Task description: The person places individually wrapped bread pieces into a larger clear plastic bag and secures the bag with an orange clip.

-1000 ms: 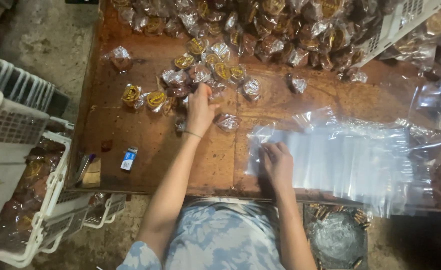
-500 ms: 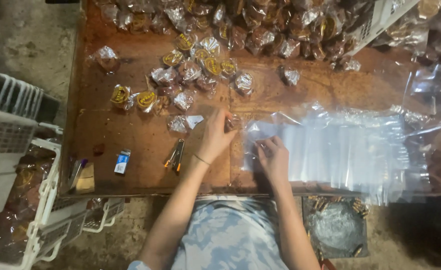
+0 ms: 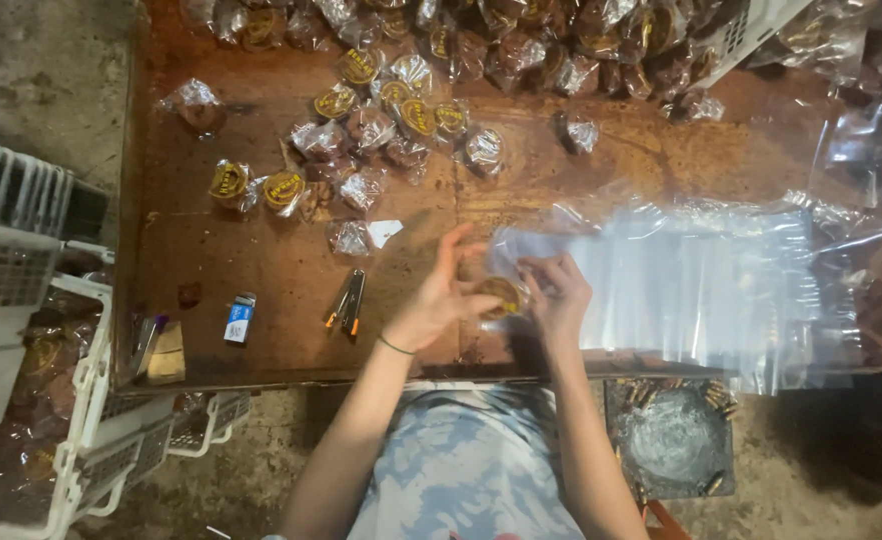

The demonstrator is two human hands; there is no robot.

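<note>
Head view: the left hand (image 3: pixel 439 300) pinches a wrapped round sweet (image 3: pixel 502 295) with thumb and lower fingers, its upper fingers spread loose; the right hand (image 3: pixel 559 295) curls its fingertips on the sweet's other side at the open end of the clear bags (image 3: pixel 701 290); both hover over the brown table (image 3: pixel 261 260)'s near edge.

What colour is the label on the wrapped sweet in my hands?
Yellow-gold, on the wrapped sweet between both hands; head view.
</note>
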